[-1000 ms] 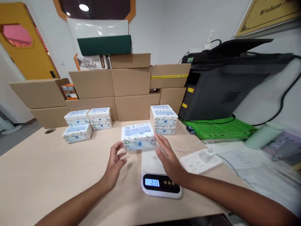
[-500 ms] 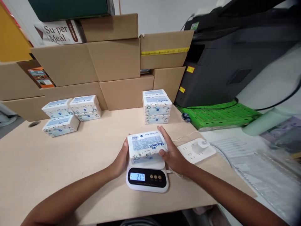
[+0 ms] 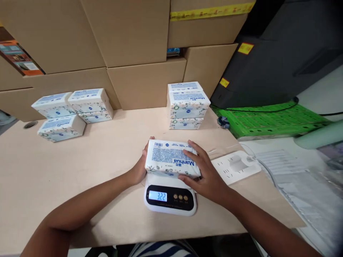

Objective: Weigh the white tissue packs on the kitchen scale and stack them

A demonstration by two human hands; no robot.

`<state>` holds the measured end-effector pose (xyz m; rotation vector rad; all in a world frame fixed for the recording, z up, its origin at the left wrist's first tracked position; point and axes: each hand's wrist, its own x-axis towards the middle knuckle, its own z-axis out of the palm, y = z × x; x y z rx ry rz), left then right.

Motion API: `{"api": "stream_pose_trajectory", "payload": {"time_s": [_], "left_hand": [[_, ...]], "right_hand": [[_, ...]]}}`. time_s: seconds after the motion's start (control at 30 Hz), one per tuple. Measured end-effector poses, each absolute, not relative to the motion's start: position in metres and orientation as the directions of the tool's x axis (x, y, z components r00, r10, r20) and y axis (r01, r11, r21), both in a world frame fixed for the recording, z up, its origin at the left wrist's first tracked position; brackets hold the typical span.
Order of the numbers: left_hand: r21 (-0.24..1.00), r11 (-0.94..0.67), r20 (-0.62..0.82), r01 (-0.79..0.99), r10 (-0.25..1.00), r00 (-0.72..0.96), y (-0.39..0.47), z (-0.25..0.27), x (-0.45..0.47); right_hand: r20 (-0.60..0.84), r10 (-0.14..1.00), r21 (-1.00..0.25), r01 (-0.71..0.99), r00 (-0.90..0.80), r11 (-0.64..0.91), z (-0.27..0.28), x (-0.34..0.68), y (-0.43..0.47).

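A white tissue pack (image 3: 171, 157) printed "Manhua" rests on or just over the plate of a small white kitchen scale (image 3: 171, 208), mostly covering that plate. Its lit display (image 3: 158, 196) reads 3.22. My left hand (image 3: 139, 167) presses against the pack's left side, its fingertips partly hidden behind it. From the right, my right hand (image 3: 207, 175) grips the other end, with fingers on the top and the thumb at the front lower edge. Whether the pack's full weight bears on the scale I cannot tell.
More tissue packs stand at the back left (image 3: 63, 126) and in a stack (image 3: 187, 107) at the back centre. Cardboard boxes (image 3: 144, 85) line the table's rear. A power strip (image 3: 235, 167) with a plug and cables lies right of the scale, near a green crate (image 3: 268, 121).
The display has gone from 2.17 to 3.22. The pack sits flatter, and my right-hand fingers have spread further over its top. My view has tilted down and closer.
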<state>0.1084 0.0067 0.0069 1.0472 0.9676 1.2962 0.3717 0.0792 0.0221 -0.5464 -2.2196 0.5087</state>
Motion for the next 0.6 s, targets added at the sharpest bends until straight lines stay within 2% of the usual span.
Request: {"api": "stream_pose_trajectory", "payload": {"time_s": [0.13, 0.27, 0.43, 0.6], "left_hand": [[0.972, 0.036, -0.026, -0.230, 0.999, 0.047, 0.002, 0.003, 0.105], [0.971, 0.026, -0.031, -0.238, 0.999, -0.018, -0.002, 0.004, 0.104], [0.950, -0.001, -0.031, -0.312, 0.995, -0.096, -0.001, 0.016, 0.108], [0.943, -0.014, -0.055, -0.333, 0.979, -0.196, 0.002, 0.022, 0.108]], "right_hand": [[0.556, 0.529, -0.537, 0.209, -0.641, 0.817, 0.020, 0.377, 0.083], [0.499, 0.577, -0.622, 0.196, -0.647, 0.758, 0.013, 0.378, 0.084], [0.425, 0.699, -0.803, 0.117, -0.575, 0.585, 0.005, 0.373, 0.086], [0.440, 0.747, -0.851, 0.033, -0.499, 0.524, 0.008, 0.365, 0.088]]}}
